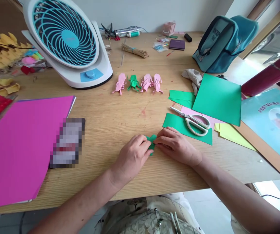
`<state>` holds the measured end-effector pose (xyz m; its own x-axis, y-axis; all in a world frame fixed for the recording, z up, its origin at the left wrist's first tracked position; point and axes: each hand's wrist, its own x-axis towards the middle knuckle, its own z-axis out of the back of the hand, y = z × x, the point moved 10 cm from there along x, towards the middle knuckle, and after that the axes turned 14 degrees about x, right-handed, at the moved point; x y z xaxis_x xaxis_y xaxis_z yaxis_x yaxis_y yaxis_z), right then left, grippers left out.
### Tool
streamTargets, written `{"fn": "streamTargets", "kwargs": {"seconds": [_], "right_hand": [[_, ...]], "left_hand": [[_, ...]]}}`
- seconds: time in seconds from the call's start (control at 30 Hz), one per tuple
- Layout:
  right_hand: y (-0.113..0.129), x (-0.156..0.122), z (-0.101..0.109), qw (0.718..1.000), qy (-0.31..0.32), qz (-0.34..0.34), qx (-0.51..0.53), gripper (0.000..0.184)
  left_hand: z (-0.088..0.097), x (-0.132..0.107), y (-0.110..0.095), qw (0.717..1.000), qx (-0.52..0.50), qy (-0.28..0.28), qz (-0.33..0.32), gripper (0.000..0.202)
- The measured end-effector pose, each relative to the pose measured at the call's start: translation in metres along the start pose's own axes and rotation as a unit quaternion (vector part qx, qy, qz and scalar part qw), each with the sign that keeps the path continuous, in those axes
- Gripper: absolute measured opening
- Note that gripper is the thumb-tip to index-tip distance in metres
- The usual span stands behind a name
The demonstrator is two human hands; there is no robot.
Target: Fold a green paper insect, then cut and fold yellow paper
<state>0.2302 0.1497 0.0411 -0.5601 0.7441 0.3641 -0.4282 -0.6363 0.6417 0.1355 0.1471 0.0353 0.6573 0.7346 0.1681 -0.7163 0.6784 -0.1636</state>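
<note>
A small piece of folded green paper (151,139) sits between my two hands, just above the wooden table near its front edge. My left hand (132,156) grips its left side, with the thumb below and the fingers curled over. From the right, my right hand (176,146) pinches the other side between thumb and fingertips. Much of the paper is hidden by the fingers. Beyond the hands stand folded paper figures in a row: a green figure (133,82) among several pink ones, such as the pink figure (120,83) at the left end.
White-handled scissors (195,122) lie on a green paper strip (174,121) right of my hands. Behind them is a green sheet (217,97). A fan (91,78) stands back left, magenta paper (25,146) at left beside a pixelated object (68,143). A teal bag (217,45) stands back right.
</note>
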Motion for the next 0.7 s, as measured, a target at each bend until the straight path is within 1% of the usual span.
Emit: {"fn": "streamTargets", "kwargs": {"seconds": [0.07,0.13,0.37,0.5,0.6,0.7], "right_hand": [[-0.002,0.0,0.0,1.0,0.002,-0.005,0.017,0.017],[-0.004,0.001,0.0,0.999,0.005,-0.014,0.036,0.017],[-0.019,0.003,0.005,0.996,-0.012,-0.082,0.042,0.012],[-0.027,0.006,0.006,0.99,-0.03,-0.13,0.053,0.003],[-0.029,0.008,0.006,0.986,-0.042,-0.149,0.059,0.006],[-0.031,0.009,0.006,0.983,-0.05,-0.166,0.068,0.008]], "left_hand": [[-0.003,0.005,0.004,1.0,0.006,0.021,0.018,0.006],[-0.006,0.008,0.008,0.999,0.009,0.031,0.033,0.007],[-0.011,0.009,0.015,0.998,-0.007,0.024,0.063,0.011],[-0.012,0.011,0.02,0.996,-0.033,0.036,0.076,0.013],[-0.012,0.014,0.024,0.995,-0.045,0.041,0.083,0.013],[-0.011,0.015,0.025,0.994,-0.059,0.032,0.082,0.011]]}}
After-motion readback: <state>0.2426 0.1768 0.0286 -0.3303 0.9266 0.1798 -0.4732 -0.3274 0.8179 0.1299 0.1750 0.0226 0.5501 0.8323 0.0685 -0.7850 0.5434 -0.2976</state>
